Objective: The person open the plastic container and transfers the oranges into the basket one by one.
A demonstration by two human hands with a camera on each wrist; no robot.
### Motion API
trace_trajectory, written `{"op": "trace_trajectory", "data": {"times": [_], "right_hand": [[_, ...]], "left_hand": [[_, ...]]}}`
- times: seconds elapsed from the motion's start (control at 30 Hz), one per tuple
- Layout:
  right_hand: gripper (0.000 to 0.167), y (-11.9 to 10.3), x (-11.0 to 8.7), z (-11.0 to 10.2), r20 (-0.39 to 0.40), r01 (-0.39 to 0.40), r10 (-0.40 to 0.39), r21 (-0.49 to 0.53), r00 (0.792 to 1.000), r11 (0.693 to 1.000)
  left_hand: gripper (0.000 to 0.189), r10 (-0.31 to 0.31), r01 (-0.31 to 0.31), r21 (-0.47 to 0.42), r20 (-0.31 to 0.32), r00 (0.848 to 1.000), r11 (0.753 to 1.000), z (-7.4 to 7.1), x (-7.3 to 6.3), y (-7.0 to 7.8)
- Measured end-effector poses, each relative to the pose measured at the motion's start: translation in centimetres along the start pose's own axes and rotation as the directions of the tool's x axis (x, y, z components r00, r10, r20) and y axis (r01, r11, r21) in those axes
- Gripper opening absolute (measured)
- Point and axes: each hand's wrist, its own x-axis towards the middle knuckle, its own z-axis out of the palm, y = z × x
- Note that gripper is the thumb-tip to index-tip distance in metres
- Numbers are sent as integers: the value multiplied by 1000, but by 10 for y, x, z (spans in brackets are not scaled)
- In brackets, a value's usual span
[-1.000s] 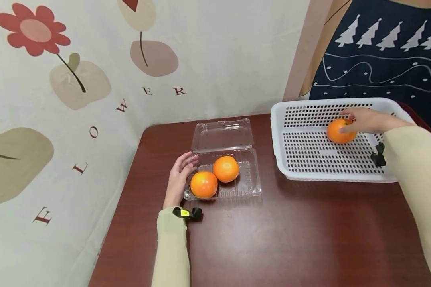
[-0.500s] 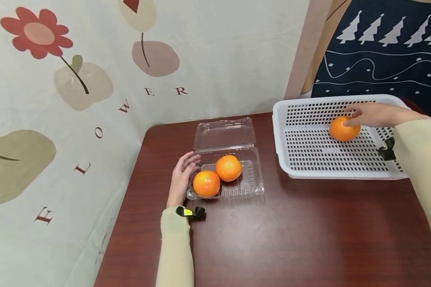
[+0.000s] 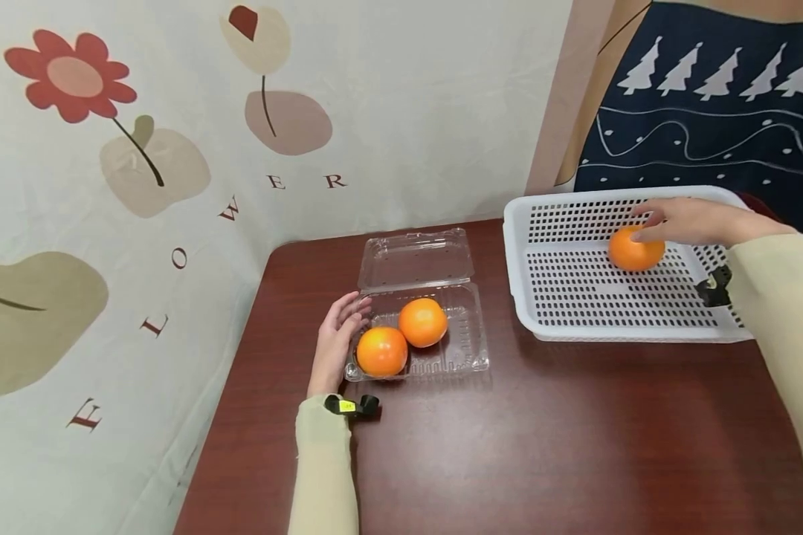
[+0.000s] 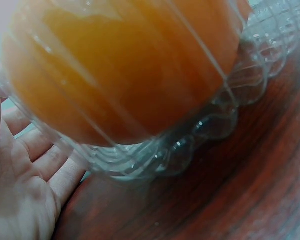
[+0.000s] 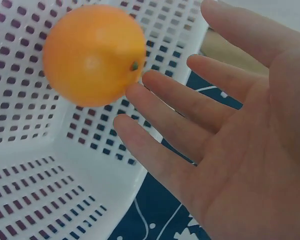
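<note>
In the head view, two oranges, one nearer (image 3: 382,351) and one farther (image 3: 423,322), lie in the left half of a clear plastic clamshell box (image 3: 465,334) with its lid (image 3: 416,260) folded back. Against the box's left side rests my left hand (image 3: 334,342), its fingers loosely bent. The left wrist view has these fingers along the clear wall, beside an orange (image 4: 120,70). A third orange (image 3: 632,251) sits in the white basket. My right hand (image 3: 689,221) hovers over it; in the right wrist view its fingers are spread and extended, fingertips close to the orange (image 5: 95,55). Contact is unclear there.
The white perforated basket (image 3: 616,333) stands at the right rear of the dark red-brown table (image 3: 508,446). A printed cloth wall (image 3: 428,111) borders the table at the back and left. Dark blue tree-patterned fabric (image 3: 696,134) hangs behind the basket.
My right hand has drawn back slightly to the right over the orange in the basket. The left hand, box and oranges keep their places; the head view shifts a little.
</note>
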Motion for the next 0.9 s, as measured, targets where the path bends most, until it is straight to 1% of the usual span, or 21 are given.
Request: {"op": "trace_trajectory", "data": {"times": [0.03,0.17,0.23,0.27,0.43,0.6,0.73,0.9], "right_hand": [[69,-2,0,0,1,5,-5,7,1000,1000],[70,-9,-2,-2,-3,19,-19,-1,1000,1000],[72,-14,-3,-4,-4,33,-33,3,999,999],[72,-16,-4,-5,-6,40,-40,7,999,999],[70,-31,-7,-4,-26,67,-66,26,997,997],[71,-42,-11,-4,-52,88,-87,21,995,996],[68,-52,-15,-4,-90,119,-117,20,989,993],[73,-66,-20,-5,-128,129,-124,29,984,991]], "left_hand": [[40,-5,5,5,-3,1000,1000,-1,0,-1],[40,-1,1,7,-12,1000,1000,-5,3,-11],[40,2,-2,4,-10,1000,1000,-5,3,-12],[40,7,-7,1,-8,1000,1000,-5,3,-12],[40,6,-6,-5,-1,1000,1000,-2,-2,-1],[41,5,-5,-11,10,1000,1000,-1,-2,-3],[41,9,-8,-13,7,1000,1000,-1,-1,-4],[41,13,-13,-13,0,1000,1000,-1,-1,-4]]}}
